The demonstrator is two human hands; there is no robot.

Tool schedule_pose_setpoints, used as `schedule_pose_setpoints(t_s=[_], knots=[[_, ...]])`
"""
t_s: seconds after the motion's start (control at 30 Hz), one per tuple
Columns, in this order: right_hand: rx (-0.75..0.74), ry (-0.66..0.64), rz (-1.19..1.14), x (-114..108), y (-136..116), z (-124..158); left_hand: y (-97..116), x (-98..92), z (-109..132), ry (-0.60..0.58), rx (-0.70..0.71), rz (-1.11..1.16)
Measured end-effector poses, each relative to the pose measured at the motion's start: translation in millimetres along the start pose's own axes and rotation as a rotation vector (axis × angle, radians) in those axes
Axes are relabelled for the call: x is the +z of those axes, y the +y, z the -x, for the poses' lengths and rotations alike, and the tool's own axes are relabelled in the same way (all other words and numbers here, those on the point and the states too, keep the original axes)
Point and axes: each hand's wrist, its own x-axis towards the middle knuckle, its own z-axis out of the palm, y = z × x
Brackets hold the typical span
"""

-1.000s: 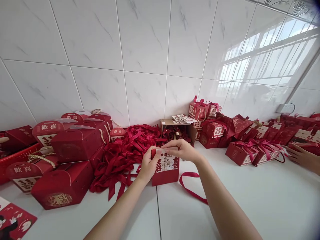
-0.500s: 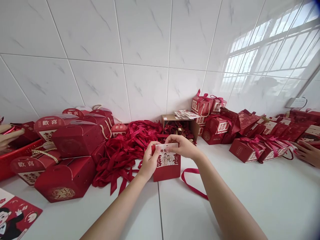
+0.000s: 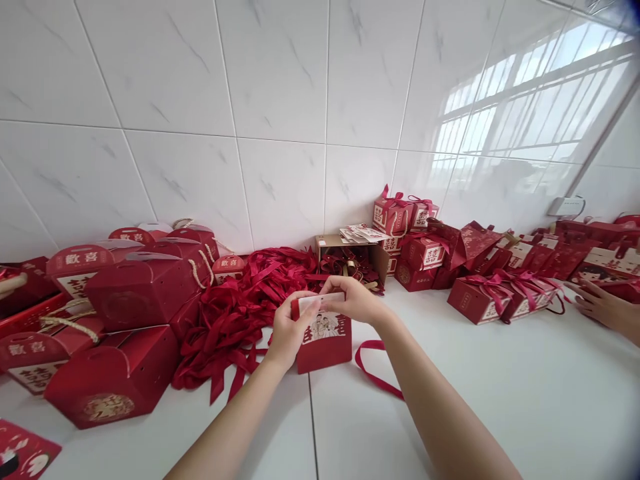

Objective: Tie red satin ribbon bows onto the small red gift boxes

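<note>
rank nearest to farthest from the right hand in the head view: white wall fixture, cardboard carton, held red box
1. held red box, touching the right hand
2. cardboard carton, beyond the hand toward the wall
3. white wall fixture, far right

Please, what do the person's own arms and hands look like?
The left forearm and right forearm are slim and bare, with no sleeve in view. The left hand and right hand wear no gloves; no ring or watch shows.
</note>
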Motion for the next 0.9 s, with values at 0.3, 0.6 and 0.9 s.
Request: schedule_pose_setpoints(t_s=[0.3,0.6,0.9], knots=[[0.074,0.259,-0.143,-54,41,-3,-1,-2.4,-4,0.026,-0.090,0.024],[0.462,0.350,0.284,-39,132,-2,2,-0.2,-2,0.027,-0.105,0.024],[0.522,0.292,0.511,-13,141,-7,4,2.0,-1,0.016,-0.116,0.042]])
